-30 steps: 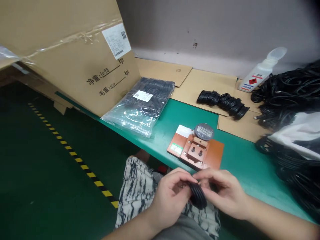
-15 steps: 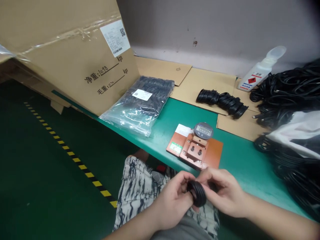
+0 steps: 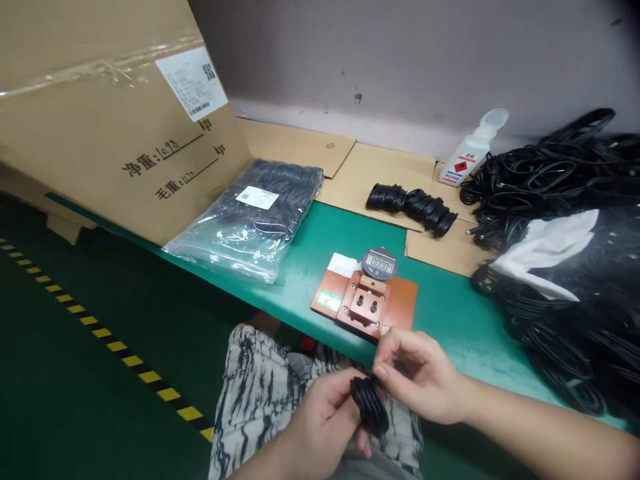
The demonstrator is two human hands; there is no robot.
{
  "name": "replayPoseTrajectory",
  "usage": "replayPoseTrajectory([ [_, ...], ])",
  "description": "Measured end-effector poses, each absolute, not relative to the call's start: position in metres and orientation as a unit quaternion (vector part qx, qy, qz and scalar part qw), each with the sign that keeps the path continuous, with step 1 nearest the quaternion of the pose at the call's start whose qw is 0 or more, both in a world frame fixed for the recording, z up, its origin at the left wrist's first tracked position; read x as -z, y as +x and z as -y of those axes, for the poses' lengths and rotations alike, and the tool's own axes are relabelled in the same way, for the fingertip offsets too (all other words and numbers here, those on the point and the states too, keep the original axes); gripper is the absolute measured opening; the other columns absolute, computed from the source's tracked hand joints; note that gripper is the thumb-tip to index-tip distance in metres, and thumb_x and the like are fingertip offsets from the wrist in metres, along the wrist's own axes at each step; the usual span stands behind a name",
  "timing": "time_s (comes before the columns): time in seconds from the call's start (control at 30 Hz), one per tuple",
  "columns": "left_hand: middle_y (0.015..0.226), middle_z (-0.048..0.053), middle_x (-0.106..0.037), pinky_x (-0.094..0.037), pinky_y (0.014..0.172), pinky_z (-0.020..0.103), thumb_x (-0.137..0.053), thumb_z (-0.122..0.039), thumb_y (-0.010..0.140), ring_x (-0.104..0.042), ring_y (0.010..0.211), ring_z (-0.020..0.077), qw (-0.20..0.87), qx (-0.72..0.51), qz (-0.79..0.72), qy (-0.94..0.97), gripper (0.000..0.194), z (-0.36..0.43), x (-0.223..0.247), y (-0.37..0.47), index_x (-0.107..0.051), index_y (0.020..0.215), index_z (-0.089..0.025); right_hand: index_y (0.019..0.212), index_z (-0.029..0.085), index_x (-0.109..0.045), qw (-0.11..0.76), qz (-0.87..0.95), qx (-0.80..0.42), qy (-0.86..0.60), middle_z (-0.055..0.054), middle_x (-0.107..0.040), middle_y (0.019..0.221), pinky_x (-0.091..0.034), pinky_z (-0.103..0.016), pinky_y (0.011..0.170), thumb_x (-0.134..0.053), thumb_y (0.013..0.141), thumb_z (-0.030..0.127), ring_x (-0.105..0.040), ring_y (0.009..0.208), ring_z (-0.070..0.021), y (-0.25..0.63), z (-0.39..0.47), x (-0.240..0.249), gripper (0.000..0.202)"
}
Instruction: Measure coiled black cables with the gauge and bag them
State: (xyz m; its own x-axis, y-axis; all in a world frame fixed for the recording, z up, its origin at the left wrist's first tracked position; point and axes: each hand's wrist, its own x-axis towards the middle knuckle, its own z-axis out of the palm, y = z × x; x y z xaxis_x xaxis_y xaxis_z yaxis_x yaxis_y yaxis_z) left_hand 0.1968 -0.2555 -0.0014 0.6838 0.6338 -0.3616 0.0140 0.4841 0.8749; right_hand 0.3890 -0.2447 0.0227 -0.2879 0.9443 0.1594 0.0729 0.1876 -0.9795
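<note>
A small coil of black cable (image 3: 370,405) is held over my lap by my left hand (image 3: 325,420), whose fingers wrap round its left side. My right hand (image 3: 420,377) pinches with thumb and forefinger at the coil's upper right edge; what is between those fingertips is too small to make out. Just beyond my hands, a copper-coloured fixture (image 3: 367,307) lies on the green table (image 3: 450,320) near its front edge. A round digital gauge (image 3: 379,264) at the fixture's back shows zeros.
A large cardboard box (image 3: 100,133) stands at the left, beside a clear bag of black coils (image 3: 250,220). Several coils (image 3: 410,203) lie on cardboard behind the fixture. A white bottle (image 3: 465,157) and heaped black cables (image 3: 545,173) are at the right.
The view has shifted to the right. My right hand has drawn slightly away from the coil, which now shows more of its side in my left hand.
</note>
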Motion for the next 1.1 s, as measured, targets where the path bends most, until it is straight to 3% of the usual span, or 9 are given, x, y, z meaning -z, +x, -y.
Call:
replayPoseTrajectory([
  [0.17,0.072,0.003,-0.058,-0.046,0.059,0.024,-0.039,-0.027,0.099,-0.058,0.063,0.0152,0.610,-0.255,-0.358,0.659,0.027,0.247,-0.008,0.195,-0.059,0.084,-0.017,0.088,0.017,-0.056,0.459,0.632,-0.463,-0.419,-0.001,-0.061,0.062,-0.048,-0.018,0.047,-0.056,0.095,0.031,-0.057,0.050,-0.0094,0.389,0.246,-0.020,0.015],
  [0.33,0.062,0.001,-0.056,-0.039,0.054,0.024,-0.047,-0.013,0.086,-0.054,0.056,0.0137,0.426,-0.323,-0.351,0.769,0.016,0.239,-0.010,0.195,-0.055,0.073,-0.018,0.097,0.018,-0.061,0.496,0.687,-0.371,-0.380,-0.002,-0.066,0.067,-0.048,-0.021,0.049,-0.056,0.096,0.020,-0.061,0.054,-0.0117,0.391,0.248,-0.009,0.005],
  [0.5,0.056,-0.001,-0.055,-0.038,0.051,0.024,-0.050,-0.007,0.076,-0.053,0.049,0.0130,0.332,-0.342,-0.351,0.806,0.015,0.235,-0.009,0.194,-0.052,0.069,-0.020,0.125,0.017,-0.059,0.458,0.796,-0.243,-0.311,-0.003,-0.066,0.066,-0.042,-0.028,0.048,-0.050,0.096,0.016,-0.060,0.051,-0.0156,0.399,0.247,0.005,0.031],
  [0.7,0.053,-0.002,-0.051,-0.038,0.049,0.022,-0.048,-0.005,0.077,-0.050,0.047,0.0113,0.277,-0.363,-0.373,0.808,0.019,0.225,-0.007,0.197,-0.051,0.065,-0.019,0.141,0.014,-0.046,0.395,0.830,-0.185,-0.348,-0.003,-0.069,0.071,-0.045,-0.029,0.050,-0.040,0.084,0.004,-0.062,0.054,-0.0174,0.399,0.244,0.003,0.058],
  [0.87,0.051,-0.004,-0.048,-0.035,0.047,0.022,-0.053,-0.008,0.081,-0.045,0.045,0.0093,0.259,-0.395,-0.366,0.802,0.021,0.217,-0.004,0.202,-0.050,0.063,-0.019,0.132,0.014,-0.055,0.401,0.828,-0.128,-0.371,-0.002,-0.065,0.066,-0.042,-0.029,0.047,-0.045,0.084,0.005,-0.057,0.052,-0.0174,0.399,0.239,-0.002,0.050],
  [1.1,0.049,-0.006,-0.047,-0.035,0.045,0.017,-0.056,-0.011,0.076,-0.044,0.043,0.0072,0.332,-0.376,-0.414,0.759,0.020,0.213,-0.009,0.207,-0.049,0.058,-0.018,0.136,0.016,-0.053,0.426,0.807,-0.230,-0.338,-0.004,-0.071,0.072,-0.052,-0.030,0.055,-0.042,0.084,0.006,-0.067,0.060,-0.0187,0.403,0.234,-0.004,0.054],
])
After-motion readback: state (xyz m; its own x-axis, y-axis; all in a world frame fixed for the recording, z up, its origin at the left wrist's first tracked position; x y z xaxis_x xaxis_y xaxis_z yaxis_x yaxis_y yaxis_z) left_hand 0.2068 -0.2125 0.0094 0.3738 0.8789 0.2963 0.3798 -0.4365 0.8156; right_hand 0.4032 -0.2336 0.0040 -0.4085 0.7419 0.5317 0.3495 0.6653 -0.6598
